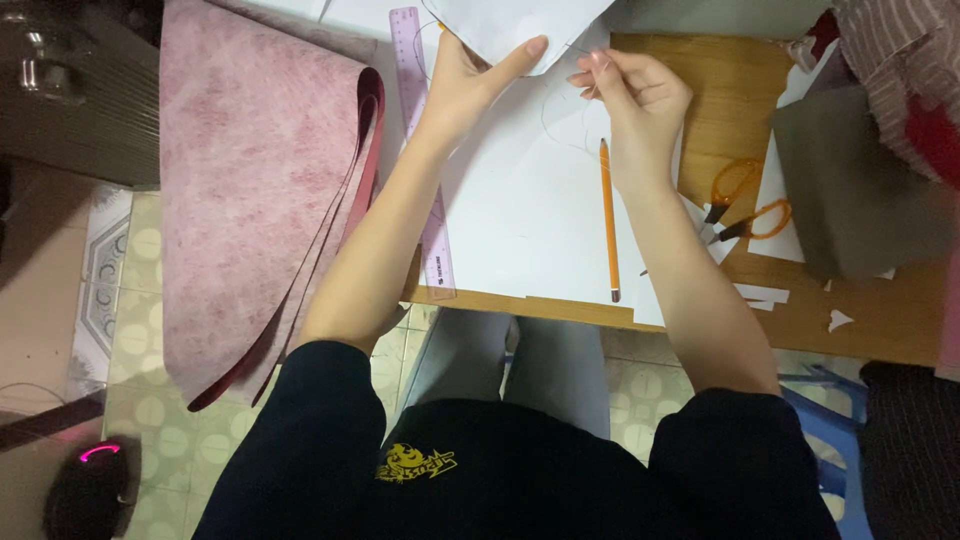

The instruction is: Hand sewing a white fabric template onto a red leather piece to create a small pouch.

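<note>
— What is being worked on?

— A pale piece of paper (510, 25) at the far edge of the tabletop (720, 90), partly cut off by the top of the view. The left hand (470, 75) grips its lower edge, thumb pressed flat on top. It lies over a large white sheet (520, 210) that covers much of the wood.

— And the other one?

— The right hand (635, 85) is just beside the paper, fingertips pinched on a thin thread (560, 120) that loops down over the white sheet. Whether a needle sits in the pinch I cannot tell; it is too fine.

— What lies close by?

— An orange pencil (608, 215) on the white sheet below the right hand, running toward the near edge. A translucent purple ruler (425, 150) runs along the sheet's left side, partly under the left forearm.

— Farther out?

— Orange-handled scissors (745, 205) to the right on the bare wood, among white paper scraps (838, 320). Beyond them a folded grey-brown cloth (850, 190). To the left, a long pink fabric (250, 170) hangs off the tabletop down toward the tiled floor (140, 330).
</note>
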